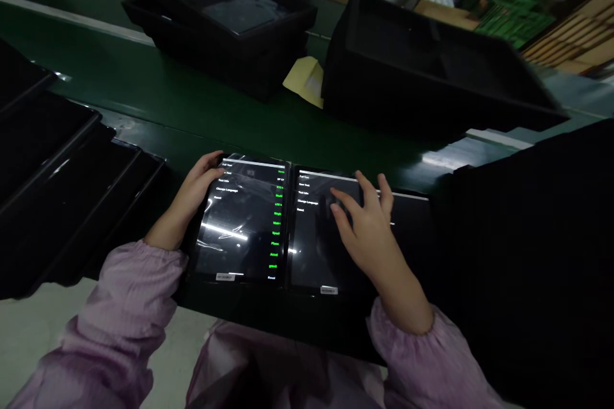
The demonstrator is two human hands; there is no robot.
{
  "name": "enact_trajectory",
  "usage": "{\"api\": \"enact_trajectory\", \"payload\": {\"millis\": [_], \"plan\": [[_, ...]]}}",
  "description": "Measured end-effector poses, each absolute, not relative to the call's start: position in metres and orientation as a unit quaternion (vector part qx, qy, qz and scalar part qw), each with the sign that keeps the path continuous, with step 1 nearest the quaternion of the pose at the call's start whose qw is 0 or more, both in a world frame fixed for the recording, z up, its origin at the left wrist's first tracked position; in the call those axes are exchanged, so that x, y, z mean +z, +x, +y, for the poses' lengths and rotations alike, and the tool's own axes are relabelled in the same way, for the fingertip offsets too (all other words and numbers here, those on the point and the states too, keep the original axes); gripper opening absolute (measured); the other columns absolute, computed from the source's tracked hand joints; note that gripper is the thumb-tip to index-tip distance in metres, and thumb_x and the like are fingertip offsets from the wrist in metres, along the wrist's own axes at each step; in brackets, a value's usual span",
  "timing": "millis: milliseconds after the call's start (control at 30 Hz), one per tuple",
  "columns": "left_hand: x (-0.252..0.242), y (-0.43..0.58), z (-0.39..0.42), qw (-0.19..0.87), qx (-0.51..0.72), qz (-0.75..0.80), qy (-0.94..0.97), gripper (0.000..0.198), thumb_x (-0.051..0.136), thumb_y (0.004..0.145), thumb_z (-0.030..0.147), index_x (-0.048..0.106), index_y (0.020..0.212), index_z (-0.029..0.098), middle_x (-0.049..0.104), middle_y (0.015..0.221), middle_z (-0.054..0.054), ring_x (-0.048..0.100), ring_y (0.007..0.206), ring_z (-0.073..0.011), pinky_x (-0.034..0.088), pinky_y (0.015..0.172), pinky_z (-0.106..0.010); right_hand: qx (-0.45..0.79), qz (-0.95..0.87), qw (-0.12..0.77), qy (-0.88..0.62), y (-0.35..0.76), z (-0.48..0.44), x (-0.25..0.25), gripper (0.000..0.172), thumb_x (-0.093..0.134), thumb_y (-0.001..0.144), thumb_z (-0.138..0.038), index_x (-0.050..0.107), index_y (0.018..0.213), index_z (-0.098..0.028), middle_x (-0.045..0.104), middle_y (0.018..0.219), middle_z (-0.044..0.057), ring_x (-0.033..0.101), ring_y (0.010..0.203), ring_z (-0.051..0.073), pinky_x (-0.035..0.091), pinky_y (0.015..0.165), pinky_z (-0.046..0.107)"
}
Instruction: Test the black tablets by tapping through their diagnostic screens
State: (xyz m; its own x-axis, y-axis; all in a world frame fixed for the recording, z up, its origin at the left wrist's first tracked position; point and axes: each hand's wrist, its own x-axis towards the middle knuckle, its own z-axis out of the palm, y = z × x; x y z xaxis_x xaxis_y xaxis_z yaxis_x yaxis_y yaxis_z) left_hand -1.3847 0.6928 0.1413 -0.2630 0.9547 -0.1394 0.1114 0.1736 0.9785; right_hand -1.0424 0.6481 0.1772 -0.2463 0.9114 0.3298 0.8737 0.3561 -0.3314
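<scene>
Two black tablets lie side by side at the near edge of a green belt. The left tablet (pixel 242 220) shows a white menu and a column of green text. My left hand (pixel 194 195) grips its upper left edge, thumb on the screen corner. The right tablet (pixel 319 230) shows a short white menu. My right hand (pixel 367 223) hovers over its right part with fingers spread, holding nothing. A third dark tablet (pixel 407 223) lies partly hidden under that hand. Both my sleeves are pink.
Black trays are stacked at the left (pixel 57 172). Two black bins stand on the far side of the green belt (pixel 144 96), one at the back centre (pixel 220 19) and one at the back right (pixel 432 70). A yellow paper (pixel 304 80) lies between them. Green crates and cartons sit beyond.
</scene>
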Motion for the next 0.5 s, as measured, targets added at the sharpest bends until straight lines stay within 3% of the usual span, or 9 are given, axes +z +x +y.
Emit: {"api": "enact_trajectory", "payload": {"millis": [167,333,433,500], "plan": [[0.141,-1.388,0.694,0.442,0.486,0.629,0.416,0.055,0.075,0.072,0.039,0.07,0.125,0.026,0.069,0.129,-0.007,0.059,0.132,-0.0352,0.042,0.118,-0.051,0.046,-0.789,0.242,-0.563,-1.041,0.658,0.168,0.044,0.042,0.107,-0.041,0.075,0.125,-0.018,0.042,0.161,0.015,0.016,0.156,0.047,0.028,0.121,0.075],[0.142,-1.389,0.698,0.44,0.497,0.64,0.387,0.057,0.078,0.072,0.034,0.07,0.128,0.026,0.068,0.131,-0.008,0.058,0.133,-0.0362,0.038,0.12,-0.054,-0.001,-0.687,0.327,-0.649,-0.993,0.65,0.178,0.055,0.033,0.108,-0.052,0.079,0.115,-0.022,0.051,0.155,0.012,0.023,0.155,0.041,0.025,0.122,0.071],[0.142,-1.388,0.7,0.436,0.505,0.648,0.368,0.061,0.077,0.071,0.028,0.069,0.131,0.023,0.068,0.13,-0.01,0.06,0.13,-0.0362,0.038,0.119,-0.056,0.006,-0.638,0.31,-0.705,-0.965,0.64,0.173,0.065,0.03,0.107,-0.059,0.081,0.107,-0.019,0.053,0.153,0.015,0.024,0.154,0.042,0.027,0.121,0.071],[0.144,-1.387,0.701,0.427,0.501,0.657,0.366,0.06,0.077,0.07,0.027,0.071,0.13,0.023,0.068,0.13,-0.011,0.059,0.132,-0.0361,0.038,0.12,-0.055,0.02,-0.639,0.287,-0.714,-0.956,0.635,0.164,0.064,0.028,0.107,-0.058,0.08,0.113,-0.021,0.049,0.157,0.013,0.021,0.155,0.041,0.027,0.121,0.07]]}}
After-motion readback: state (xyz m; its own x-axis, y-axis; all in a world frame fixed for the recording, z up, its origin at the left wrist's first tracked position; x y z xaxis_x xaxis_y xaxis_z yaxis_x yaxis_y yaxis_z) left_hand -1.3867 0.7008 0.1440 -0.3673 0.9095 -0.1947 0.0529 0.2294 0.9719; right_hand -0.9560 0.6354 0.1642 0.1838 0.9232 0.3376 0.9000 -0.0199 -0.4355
